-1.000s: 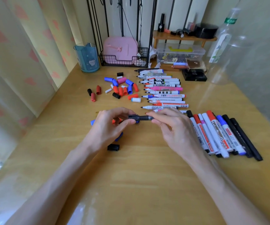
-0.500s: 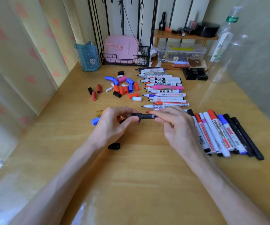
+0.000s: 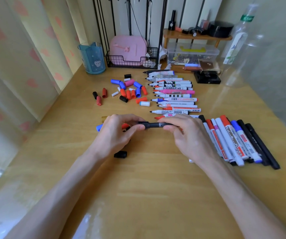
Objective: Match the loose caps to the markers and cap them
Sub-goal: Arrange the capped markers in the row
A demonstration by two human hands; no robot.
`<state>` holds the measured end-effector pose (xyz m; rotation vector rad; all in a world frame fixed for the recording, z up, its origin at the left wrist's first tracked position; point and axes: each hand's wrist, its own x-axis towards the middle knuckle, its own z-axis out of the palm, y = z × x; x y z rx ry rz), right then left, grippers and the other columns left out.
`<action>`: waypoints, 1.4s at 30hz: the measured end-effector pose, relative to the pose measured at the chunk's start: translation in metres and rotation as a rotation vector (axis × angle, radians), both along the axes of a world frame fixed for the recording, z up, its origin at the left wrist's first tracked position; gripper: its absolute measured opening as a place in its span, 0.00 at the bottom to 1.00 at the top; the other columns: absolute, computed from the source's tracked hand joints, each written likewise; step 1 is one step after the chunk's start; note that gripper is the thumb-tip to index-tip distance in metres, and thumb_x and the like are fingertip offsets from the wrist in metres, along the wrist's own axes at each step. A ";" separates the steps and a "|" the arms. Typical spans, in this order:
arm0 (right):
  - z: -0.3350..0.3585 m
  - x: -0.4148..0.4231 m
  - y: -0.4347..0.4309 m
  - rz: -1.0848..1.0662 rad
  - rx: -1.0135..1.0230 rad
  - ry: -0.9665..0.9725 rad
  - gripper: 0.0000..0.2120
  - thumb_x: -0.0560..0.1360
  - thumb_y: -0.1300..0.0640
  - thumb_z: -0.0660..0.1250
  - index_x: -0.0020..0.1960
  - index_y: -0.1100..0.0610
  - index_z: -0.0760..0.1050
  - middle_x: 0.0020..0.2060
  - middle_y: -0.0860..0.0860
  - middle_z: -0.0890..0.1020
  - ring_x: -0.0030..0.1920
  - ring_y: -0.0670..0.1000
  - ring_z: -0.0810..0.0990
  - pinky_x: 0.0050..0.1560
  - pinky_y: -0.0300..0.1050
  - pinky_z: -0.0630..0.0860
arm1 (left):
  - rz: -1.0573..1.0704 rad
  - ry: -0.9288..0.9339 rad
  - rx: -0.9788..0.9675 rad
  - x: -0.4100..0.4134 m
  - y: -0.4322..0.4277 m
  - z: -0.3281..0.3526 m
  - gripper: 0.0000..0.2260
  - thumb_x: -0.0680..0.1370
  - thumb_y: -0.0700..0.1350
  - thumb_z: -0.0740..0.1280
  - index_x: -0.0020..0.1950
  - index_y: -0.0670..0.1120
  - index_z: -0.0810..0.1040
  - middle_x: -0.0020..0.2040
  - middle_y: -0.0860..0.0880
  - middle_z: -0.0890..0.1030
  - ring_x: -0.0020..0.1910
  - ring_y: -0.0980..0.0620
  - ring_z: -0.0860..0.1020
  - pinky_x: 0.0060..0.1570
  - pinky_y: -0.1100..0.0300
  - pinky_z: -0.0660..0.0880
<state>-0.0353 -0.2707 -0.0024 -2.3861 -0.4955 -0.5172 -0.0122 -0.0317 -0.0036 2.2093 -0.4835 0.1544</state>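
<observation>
Both hands hold one black marker (image 3: pixel 153 125). The left hand (image 3: pixel 114 133) pinches its left end, where a black cap (image 3: pixel 143 124) sits. The right hand (image 3: pixel 188 137) grips the barrel. The black marker lies flat, and its long way runs left to right between the two hands. The cap end is nearer the left hand, so I think that hand must push the cap straight along toward the right hand. I cannot tell if the cap is fully on. A spare black cap (image 3: pixel 120 154) lies near the marker, on the person's side of it.
</observation>
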 end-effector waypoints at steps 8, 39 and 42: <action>0.002 0.000 0.001 -0.006 -0.012 -0.196 0.18 0.73 0.74 0.72 0.57 0.57 0.87 0.45 0.50 0.86 0.47 0.52 0.79 0.50 0.47 0.77 | -0.010 0.101 -0.202 -0.003 -0.005 0.003 0.05 0.80 0.44 0.74 0.54 0.48 0.87 0.43 0.56 0.88 0.47 0.56 0.84 0.52 0.64 0.77; -0.006 0.000 0.003 -0.187 0.031 -0.069 0.12 0.80 0.62 0.70 0.62 0.53 0.83 0.53 0.46 0.83 0.58 0.48 0.79 0.60 0.38 0.73 | 0.633 -0.146 0.280 0.089 0.061 -0.024 0.07 0.78 0.49 0.73 0.55 0.50 0.81 0.50 0.46 0.85 0.49 0.40 0.83 0.48 0.46 0.80; -0.006 0.001 0.001 -0.194 0.029 -0.060 0.12 0.80 0.62 0.70 0.62 0.53 0.83 0.53 0.46 0.83 0.58 0.49 0.79 0.60 0.40 0.73 | 0.515 -0.230 0.294 0.085 0.059 -0.021 0.06 0.80 0.46 0.72 0.56 0.50 0.82 0.49 0.50 0.86 0.44 0.45 0.83 0.45 0.48 0.79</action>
